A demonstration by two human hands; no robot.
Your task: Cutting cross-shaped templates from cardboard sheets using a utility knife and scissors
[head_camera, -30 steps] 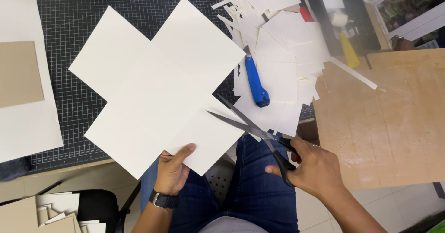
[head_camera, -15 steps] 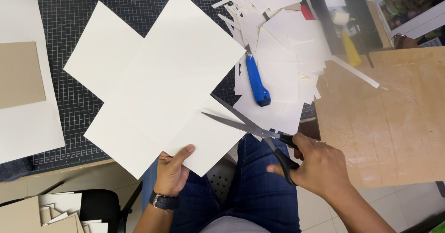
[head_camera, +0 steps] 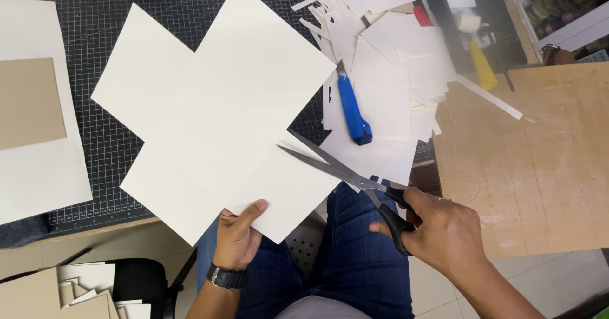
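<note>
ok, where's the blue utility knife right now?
Head view, right of centre: the blue utility knife lies on the pile of white paper offcuts, just right of the big cross-shaped sheet and above the open scissors in the right hand.

Matt cream paper sheet (head_camera: 222, 116) in the left hand (head_camera: 238, 236); beside it, bright steel scissors (head_camera: 346, 176) with glossy black plastic handles in the right hand (head_camera: 444, 233); beyond, a glossy blue plastic knife (head_camera: 352, 109)

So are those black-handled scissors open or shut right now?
Open: the black-handled scissors in the right hand show two blades spread apart over the cross-shaped cream card.
</note>
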